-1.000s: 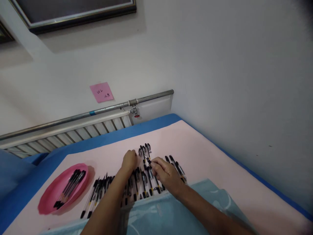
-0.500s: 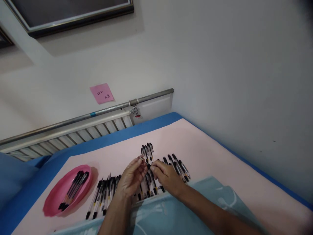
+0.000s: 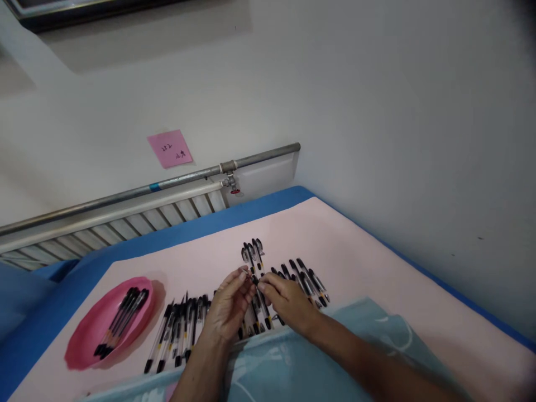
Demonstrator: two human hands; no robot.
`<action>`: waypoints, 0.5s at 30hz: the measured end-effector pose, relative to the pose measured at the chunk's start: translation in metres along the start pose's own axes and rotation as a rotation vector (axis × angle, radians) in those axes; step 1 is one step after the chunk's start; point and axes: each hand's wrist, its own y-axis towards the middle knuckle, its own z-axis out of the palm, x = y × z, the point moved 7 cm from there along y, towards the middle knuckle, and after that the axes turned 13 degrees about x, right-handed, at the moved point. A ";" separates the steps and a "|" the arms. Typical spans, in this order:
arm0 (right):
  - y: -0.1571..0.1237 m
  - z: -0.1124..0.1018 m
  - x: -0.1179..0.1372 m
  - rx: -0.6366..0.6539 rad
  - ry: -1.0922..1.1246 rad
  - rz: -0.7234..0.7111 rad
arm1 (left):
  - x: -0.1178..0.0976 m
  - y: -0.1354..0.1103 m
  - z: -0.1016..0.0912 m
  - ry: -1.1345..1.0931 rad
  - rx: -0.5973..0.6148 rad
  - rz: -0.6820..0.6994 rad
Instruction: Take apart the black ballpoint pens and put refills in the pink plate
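My left hand (image 3: 228,304) and my right hand (image 3: 285,301) meet over a row of black-capped clear pens (image 3: 184,329) laid side by side on a pink sheet (image 3: 355,262). Both hands pinch at one small black pen piece (image 3: 254,281) between their fingertips; I cannot tell whether it is a cap or a pen end. More pens (image 3: 307,282) lie to the right of my right hand, and three pens (image 3: 252,251) lie just beyond the fingertips.
A pink oval dish (image 3: 84,346) at the left holds several black pens (image 3: 121,321). A light blue cloth (image 3: 293,368) covers the near edge. Blue bedding (image 3: 176,234) borders the sheet. A radiator (image 3: 125,220), a pipe and a pink sticky note (image 3: 170,148) are on the wall behind.
My left hand lifted from the pens and came to my right hand's fingertips. The two hands now pinch together at one small piece. The view shifted slightly.
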 end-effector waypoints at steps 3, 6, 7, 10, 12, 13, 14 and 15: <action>0.000 0.000 -0.001 0.000 0.017 0.013 | 0.000 0.000 -0.001 -0.008 0.000 -0.006; 0.000 -0.001 -0.001 -0.006 0.027 0.019 | -0.001 0.000 -0.001 0.006 0.012 -0.006; 0.000 -0.001 -0.001 -0.008 0.025 0.015 | -0.001 0.000 0.000 0.017 0.015 -0.005; 0.000 -0.002 0.000 -0.017 0.020 0.007 | 0.001 0.000 0.002 0.063 0.025 0.005; 0.000 -0.002 0.000 -0.024 0.016 0.008 | 0.002 0.000 0.003 0.094 0.027 0.023; 0.000 -0.002 -0.001 -0.029 0.013 0.007 | 0.003 0.000 0.004 0.108 0.024 0.036; 0.000 -0.002 -0.001 -0.035 0.007 0.006 | 0.003 0.000 0.004 0.122 0.018 0.050; 0.000 -0.002 -0.002 -0.043 -0.002 0.004 | 0.003 0.000 0.004 0.136 0.013 0.060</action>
